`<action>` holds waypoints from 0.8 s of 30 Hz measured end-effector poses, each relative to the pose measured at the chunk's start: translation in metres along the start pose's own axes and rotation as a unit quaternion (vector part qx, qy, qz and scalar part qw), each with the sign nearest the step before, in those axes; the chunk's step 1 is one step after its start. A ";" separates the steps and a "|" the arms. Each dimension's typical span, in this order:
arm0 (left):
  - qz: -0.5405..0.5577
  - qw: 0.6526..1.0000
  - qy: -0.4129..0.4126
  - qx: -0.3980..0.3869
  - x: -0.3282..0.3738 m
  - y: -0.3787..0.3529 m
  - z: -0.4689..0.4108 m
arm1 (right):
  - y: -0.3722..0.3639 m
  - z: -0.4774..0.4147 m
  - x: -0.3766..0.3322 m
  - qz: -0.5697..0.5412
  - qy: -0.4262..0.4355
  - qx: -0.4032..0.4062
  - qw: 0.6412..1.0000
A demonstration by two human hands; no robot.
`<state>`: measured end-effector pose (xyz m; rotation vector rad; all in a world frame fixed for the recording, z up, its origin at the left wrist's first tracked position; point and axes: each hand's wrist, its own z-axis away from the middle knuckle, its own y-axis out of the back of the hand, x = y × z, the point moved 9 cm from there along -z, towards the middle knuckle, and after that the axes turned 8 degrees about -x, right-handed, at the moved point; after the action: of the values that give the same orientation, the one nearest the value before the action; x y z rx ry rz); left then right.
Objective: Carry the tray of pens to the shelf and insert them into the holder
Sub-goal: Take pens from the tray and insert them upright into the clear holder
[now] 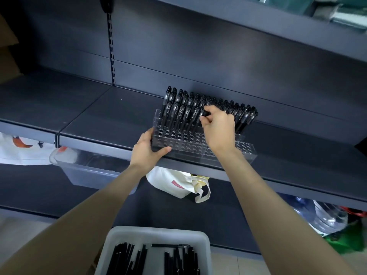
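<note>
Pens (178, 112) stand in the back rows of the clear holder (248, 153), which sits at the front edge of the shelf (95, 116); more lie loose in the tray (119, 235) below, close to the person's body. The left hand (147, 151) grips the holder's left front corner, thumb along the front face and fingers curled round the side. The right hand (218, 130) pinches one pen (206, 114) by its upper end between thumb and fingertips, over the middle rows. To seat it well, the tip likely needs lining up with an empty hole beside the filled rows, then lowering straight without knocking its neighbours. With the holder so near the edge, the left hand's brace probably matters, and a gentle push should keep it from sliding.
</note>
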<state>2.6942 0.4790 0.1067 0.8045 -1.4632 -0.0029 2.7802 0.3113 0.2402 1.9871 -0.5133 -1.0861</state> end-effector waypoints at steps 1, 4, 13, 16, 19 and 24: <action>-0.006 1.000 0.001 -0.008 0.001 0.001 0.003 | 0.001 0.004 0.000 0.000 -0.004 -0.002 1.000; -0.038 0.999 -0.001 -0.012 0.001 0.007 0.020 | 0.008 0.021 0.001 0.005 -0.009 0.011 1.000; -0.135 0.989 0.051 -0.022 -0.061 0.003 0.143 | -0.052 0.138 0.039 -0.053 -0.072 -0.079 0.993; -0.159 0.980 0.107 -0.052 -0.101 -0.013 0.193 | -0.093 0.198 0.070 -0.081 -0.125 -0.146 0.978; -0.197 0.961 0.177 -0.082 -0.139 -0.030 0.242 | -0.135 0.259 0.105 -0.085 -0.178 -0.197 0.960; -0.239 0.950 0.181 -0.082 -0.182 -0.052 0.297 | -0.194 0.346 0.160 -0.103 -0.292 -0.271 0.911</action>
<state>2.4308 0.3833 -0.1063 0.9491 -0.8850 -0.3245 2.5742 0.1663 -0.1059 1.2311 -0.2533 -1.7530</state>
